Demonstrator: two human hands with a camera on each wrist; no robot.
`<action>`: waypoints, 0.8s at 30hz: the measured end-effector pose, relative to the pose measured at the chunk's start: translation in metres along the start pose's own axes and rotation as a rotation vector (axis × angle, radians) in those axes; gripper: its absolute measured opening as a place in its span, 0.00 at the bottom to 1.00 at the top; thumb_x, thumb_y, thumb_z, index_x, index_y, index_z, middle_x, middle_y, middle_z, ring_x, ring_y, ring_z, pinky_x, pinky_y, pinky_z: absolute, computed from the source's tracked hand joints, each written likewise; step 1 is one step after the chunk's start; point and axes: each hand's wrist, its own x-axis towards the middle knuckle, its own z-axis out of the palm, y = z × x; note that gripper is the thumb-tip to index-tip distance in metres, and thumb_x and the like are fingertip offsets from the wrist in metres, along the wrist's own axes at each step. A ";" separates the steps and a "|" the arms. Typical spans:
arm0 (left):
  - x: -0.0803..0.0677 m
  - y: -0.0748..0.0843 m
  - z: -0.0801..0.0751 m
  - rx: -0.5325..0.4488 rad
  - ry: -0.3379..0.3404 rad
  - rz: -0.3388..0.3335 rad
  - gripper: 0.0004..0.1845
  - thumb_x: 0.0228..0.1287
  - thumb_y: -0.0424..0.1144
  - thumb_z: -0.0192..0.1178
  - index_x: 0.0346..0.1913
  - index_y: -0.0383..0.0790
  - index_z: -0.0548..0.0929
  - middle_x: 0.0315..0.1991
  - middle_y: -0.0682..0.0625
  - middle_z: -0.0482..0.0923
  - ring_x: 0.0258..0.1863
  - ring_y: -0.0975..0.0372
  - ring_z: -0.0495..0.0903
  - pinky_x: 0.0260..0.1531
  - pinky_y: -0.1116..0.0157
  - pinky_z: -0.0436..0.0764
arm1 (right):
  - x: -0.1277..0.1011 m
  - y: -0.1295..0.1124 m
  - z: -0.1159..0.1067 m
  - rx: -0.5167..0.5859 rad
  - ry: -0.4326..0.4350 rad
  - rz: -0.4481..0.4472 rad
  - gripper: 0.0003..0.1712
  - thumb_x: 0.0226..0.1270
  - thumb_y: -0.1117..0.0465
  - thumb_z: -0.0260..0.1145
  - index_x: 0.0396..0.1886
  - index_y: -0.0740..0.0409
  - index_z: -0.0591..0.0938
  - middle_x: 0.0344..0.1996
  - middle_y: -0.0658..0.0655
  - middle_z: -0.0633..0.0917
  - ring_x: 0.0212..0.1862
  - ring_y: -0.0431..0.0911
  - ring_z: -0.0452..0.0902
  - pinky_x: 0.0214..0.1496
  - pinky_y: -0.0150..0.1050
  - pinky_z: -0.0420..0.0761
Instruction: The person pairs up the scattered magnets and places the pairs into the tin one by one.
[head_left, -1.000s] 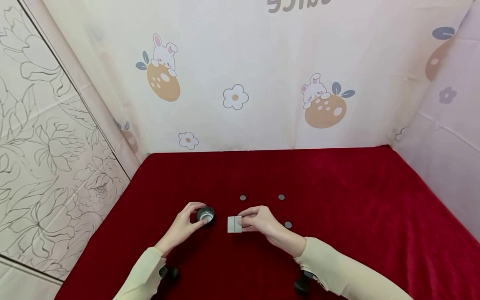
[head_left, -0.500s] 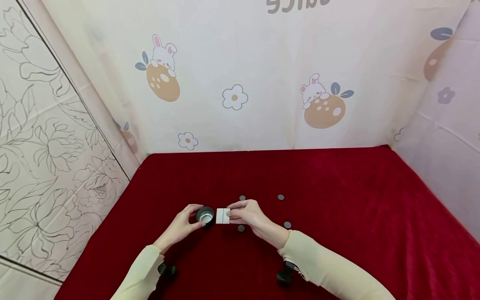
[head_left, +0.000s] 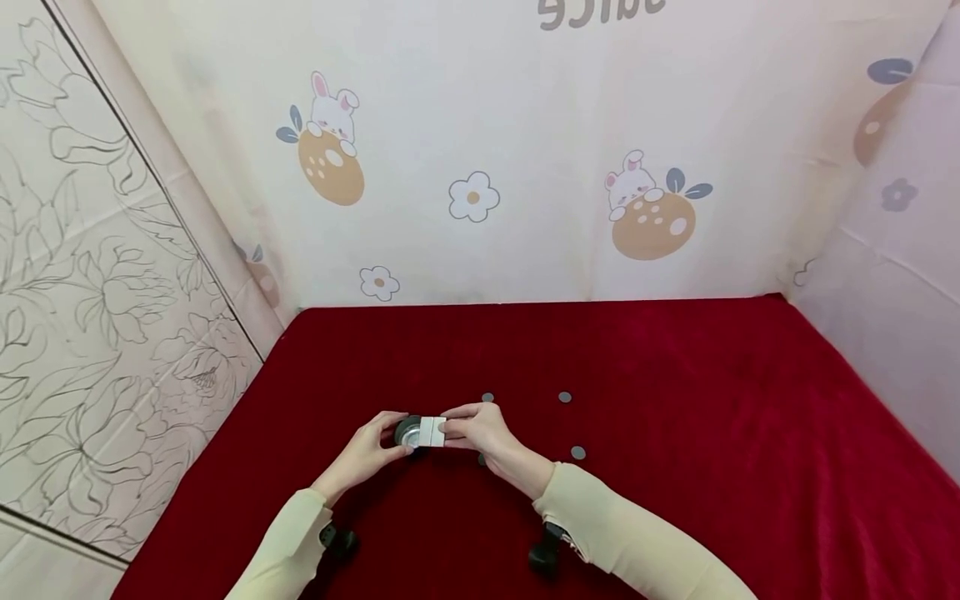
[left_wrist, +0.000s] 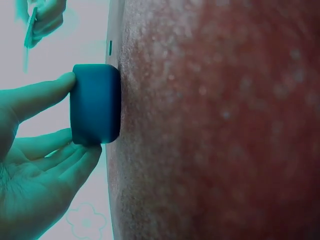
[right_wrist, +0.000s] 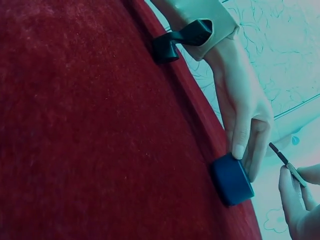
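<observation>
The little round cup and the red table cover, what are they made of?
The little round cup looks like metal: dark outside, shiny silvery inside, though the dark coat could be paint or plastic. The red table cover looks like soft velvety cloth, fuzzy with pale sheen patches.

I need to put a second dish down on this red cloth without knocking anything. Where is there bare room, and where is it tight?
The red cloth is bare along the back wall and across its right side. It is crowded near the front: the left hand holds the small dish, the right hand holds a white card over it, with coins scattered just beyond.
</observation>
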 end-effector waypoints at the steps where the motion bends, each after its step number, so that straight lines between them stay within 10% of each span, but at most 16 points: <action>1: 0.000 0.000 0.000 -0.004 0.002 -0.004 0.26 0.52 0.33 0.63 0.55 0.31 0.70 0.51 0.42 0.69 0.51 0.51 0.71 0.49 0.56 0.71 | 0.001 0.001 0.001 0.003 0.000 0.001 0.17 0.52 0.71 0.62 0.43 0.75 0.77 0.38 0.66 0.79 0.37 0.50 0.80 0.37 0.39 0.79; 24: 0.005 -0.002 -0.001 0.017 -0.006 -0.014 0.25 0.51 0.34 0.64 0.53 0.32 0.72 0.50 0.42 0.70 0.48 0.50 0.73 0.45 0.59 0.75 | 0.030 0.014 0.023 -0.029 0.094 -0.005 0.12 0.51 0.74 0.61 0.38 0.76 0.79 0.32 0.67 0.82 0.28 0.48 0.81 0.32 0.38 0.80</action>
